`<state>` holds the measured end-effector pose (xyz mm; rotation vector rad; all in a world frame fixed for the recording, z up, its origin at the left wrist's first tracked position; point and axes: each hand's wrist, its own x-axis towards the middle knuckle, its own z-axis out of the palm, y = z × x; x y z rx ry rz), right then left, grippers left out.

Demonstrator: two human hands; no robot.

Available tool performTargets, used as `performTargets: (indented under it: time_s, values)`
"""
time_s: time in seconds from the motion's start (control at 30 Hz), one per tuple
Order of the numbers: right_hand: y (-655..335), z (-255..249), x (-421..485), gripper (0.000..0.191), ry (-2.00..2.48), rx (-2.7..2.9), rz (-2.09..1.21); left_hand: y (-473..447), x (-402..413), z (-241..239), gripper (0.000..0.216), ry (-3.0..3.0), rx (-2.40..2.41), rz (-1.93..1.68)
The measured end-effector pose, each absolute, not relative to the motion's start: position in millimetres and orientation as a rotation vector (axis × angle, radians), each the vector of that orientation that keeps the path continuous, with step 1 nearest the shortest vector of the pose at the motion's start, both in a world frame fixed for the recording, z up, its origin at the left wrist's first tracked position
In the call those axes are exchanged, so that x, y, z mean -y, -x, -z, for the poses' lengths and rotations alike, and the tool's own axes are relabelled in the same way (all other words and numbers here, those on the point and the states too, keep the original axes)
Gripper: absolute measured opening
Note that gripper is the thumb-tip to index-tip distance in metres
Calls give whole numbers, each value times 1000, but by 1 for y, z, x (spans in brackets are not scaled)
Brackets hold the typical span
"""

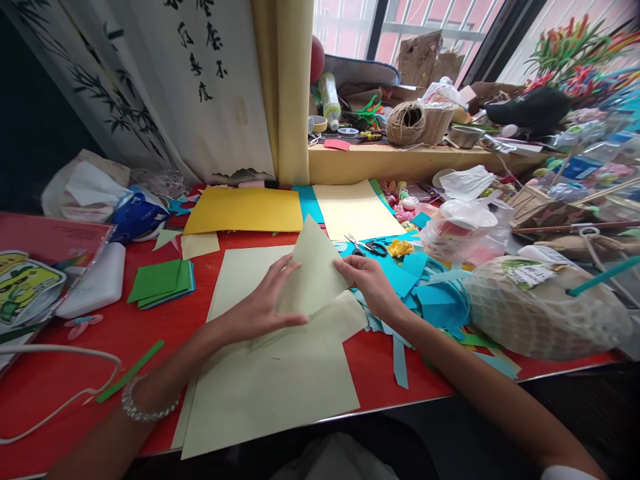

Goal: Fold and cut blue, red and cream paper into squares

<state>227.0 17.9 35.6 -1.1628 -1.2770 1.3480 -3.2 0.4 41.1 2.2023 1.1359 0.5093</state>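
A pale green sheet of paper [315, 270] stands partly raised, its pointed corner up and its lower part creased on the larger sheets. My right hand [367, 277] pinches its right edge between thumb and fingers. At its left side my left hand [273, 300] rests with thumb and fingers spread, touching the paper; some fingertips are hard to see. Underneath lie large pale green sheets [280, 400], overlapping and reaching the front edge of the table. Scissors [367, 247] with dark handles lie beyond my right hand, beside a crumpled yellow paper piece [401, 249].
Blue paper scraps [440, 303] are heaped at the right, next to a net-wrapped coconut [545, 307] with a straw. Green paper squares [163, 281] lie left; yellow paper [245, 210] lies behind. A white cable [75, 353] crosses the red tabletop [150, 360].
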Motion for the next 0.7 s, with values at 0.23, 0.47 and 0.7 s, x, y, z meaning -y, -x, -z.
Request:
performTargets:
  time_s: [0.23, 0.47, 0.7]
  values:
    - [-229, -32, -18, 47, 1267, 1403, -1206, 2, 5, -44, 67, -2224, -1100, -594]
    - [-226, -30, -14, 49, 1274, 1480, -1183, -1, 12, -48, 91, -2261, -1021, -484]
    - [-226, -36, -11, 43, 1042, 1488, -1331, 2, 6, -53, 59, -1904, -1296, -715]
